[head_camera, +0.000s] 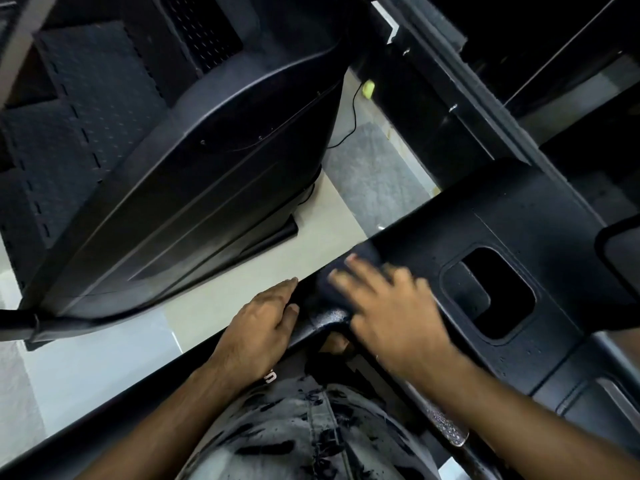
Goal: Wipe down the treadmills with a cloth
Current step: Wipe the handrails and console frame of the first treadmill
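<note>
A black treadmill console point(512, 220) runs across the right half of the view, with a rectangular cup recess point(491, 292) in it. My right hand point(391, 313) presses flat on a dark cloth point(341, 275) at the console's left end; the hand is motion-blurred. The cloth shows only past my fingertips and is hard to tell from the black plastic. My left hand point(263, 323) rests on the console's left edge with fingers together, holding nothing.
A second black machine point(194, 174) with stepped treads stands to the left across a strip of pale floor point(249, 285). A thin cable point(353, 116) and a yellow-green plug lie on the floor behind. A dark handlebar point(620, 258) juts in at right.
</note>
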